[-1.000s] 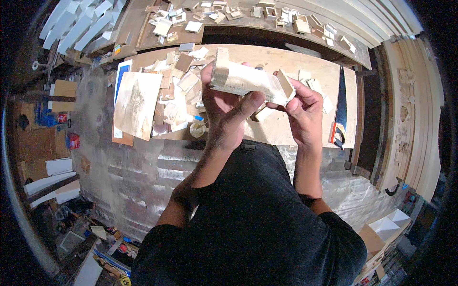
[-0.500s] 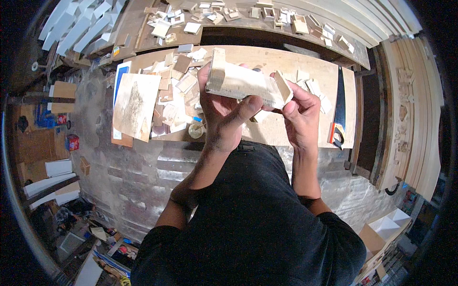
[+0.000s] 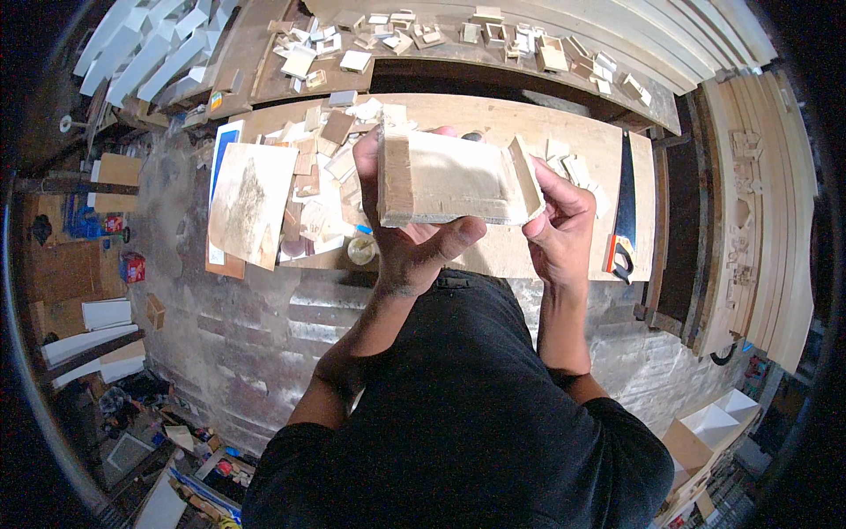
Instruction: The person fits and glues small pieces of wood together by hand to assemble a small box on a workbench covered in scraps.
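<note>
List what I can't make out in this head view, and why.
- Wooden piece: head view, underside faces away from the camera.
- Left hand: head view, most finger lengths hidden behind the piece.
- Round container: head view, contents too small to identify.
- White boards: head view, cut off by the top edge.

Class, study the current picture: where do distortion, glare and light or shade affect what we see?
Head view: fisheye distortion bows the long planks at the right; head view: pale streaks on the floor look like glare; head view: the wooden piece has a bright base and duller left end; head view: the black shirt shows little detail.
</note>
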{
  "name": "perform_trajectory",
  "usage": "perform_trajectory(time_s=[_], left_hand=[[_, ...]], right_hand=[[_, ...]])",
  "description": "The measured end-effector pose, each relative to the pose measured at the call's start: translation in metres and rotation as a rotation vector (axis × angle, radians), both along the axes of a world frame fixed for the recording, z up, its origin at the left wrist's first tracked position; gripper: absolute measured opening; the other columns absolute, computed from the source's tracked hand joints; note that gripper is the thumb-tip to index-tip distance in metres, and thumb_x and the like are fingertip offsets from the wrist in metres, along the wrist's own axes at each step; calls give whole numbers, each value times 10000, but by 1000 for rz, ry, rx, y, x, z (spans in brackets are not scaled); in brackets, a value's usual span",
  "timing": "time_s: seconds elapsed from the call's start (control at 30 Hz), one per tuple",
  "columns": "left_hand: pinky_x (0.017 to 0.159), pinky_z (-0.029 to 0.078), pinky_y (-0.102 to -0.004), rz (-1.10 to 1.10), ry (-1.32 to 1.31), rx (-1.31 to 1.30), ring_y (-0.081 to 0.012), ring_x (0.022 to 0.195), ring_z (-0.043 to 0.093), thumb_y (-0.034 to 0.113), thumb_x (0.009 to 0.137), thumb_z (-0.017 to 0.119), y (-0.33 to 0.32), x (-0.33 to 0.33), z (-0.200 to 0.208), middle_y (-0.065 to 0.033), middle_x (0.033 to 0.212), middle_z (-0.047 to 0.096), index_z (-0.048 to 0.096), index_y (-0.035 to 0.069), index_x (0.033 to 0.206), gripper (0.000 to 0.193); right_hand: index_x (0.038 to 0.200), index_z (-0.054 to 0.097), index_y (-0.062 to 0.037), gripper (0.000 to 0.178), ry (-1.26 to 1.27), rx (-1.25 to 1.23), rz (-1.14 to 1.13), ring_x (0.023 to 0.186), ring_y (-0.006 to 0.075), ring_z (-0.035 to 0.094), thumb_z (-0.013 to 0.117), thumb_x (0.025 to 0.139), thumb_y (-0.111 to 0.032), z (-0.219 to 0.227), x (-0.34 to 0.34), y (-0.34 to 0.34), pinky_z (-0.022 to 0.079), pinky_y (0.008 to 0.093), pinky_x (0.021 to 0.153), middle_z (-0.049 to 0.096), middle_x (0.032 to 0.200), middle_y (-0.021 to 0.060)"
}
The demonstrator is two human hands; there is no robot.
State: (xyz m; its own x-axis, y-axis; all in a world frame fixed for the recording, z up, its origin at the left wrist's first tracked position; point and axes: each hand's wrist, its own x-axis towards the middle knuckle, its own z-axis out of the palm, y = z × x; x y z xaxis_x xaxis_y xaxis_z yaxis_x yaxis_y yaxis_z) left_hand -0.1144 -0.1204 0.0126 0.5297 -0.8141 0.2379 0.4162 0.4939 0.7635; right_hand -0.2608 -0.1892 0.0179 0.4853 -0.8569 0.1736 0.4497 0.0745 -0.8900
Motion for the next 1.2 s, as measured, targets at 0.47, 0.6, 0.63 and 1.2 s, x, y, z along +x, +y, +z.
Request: perform_trajectory(time_s=[0.47,0.6,0.63,1.2], left_hand=[[982,521,-456,-8,17,14,-327,1235,529,203,660,912,-2,-2,-1,-215,1344,428,175,113,1397,1046],[979,525,-452,2,-15,-1,-324,1221,543,222,673,908,-5,0,-5,-216,1337,435,185,101,1388,1024],[978,526,-451,0,-30,-2,-322,1216,547,224,677,907,-6,2,-9,-216,1335,436,188,98,1386,1017],[1027,472,-463,3,166,14,-343,1253,520,177,766,827,-9,2,-7,-183,1346,485,267,59,1411,862]], right_hand=[[1269,581,87,713,-11,-30,-12,1148,252,607,893,681,-169,-6,-1,-2,469,351,1023,602,1266,196],[1268,583,86,686,-13,-39,-15,1140,253,609,883,700,-155,-7,0,-3,482,336,1001,608,1252,187],[1268,583,87,682,-1,-22,-14,1139,252,609,880,705,-157,-5,0,-2,487,333,994,610,1246,185],[1235,609,83,508,60,74,-8,938,195,677,796,814,-131,-6,9,-6,579,305,801,676,1094,161]])
